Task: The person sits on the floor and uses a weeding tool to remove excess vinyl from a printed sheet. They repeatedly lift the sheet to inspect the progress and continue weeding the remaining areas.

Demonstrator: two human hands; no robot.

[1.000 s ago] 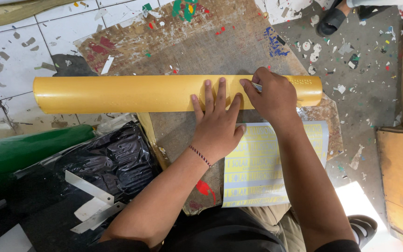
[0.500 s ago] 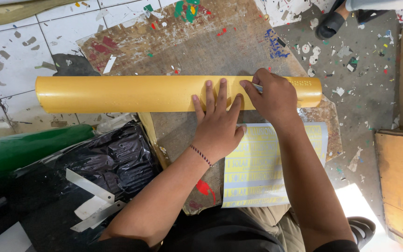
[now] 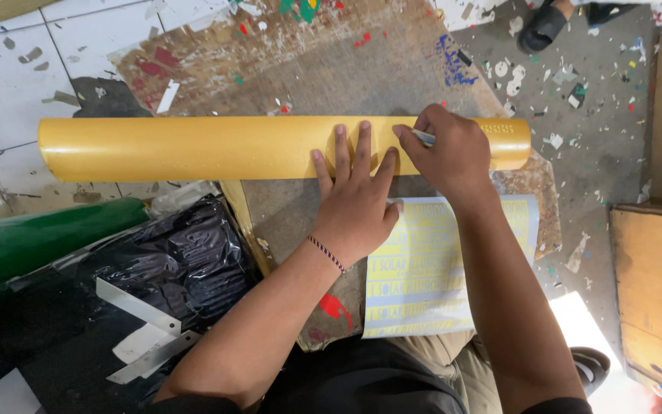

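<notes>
Head view: yellow roll lies left to right across a worn board on the floor. Left hand is spread, fingers flat on the roll. Right hand, just right of it, pinches a small tool against the roll. Nearer lies a lettered sheet; black plastic sits left.

A glossy yellow vinyl roll lies beside crinkled, shiny black plastic wrap.

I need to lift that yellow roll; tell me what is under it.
The yellow roll lies across a worn brown board, its left end over the white tiled floor. What lies directly beneath it is hidden.
</notes>
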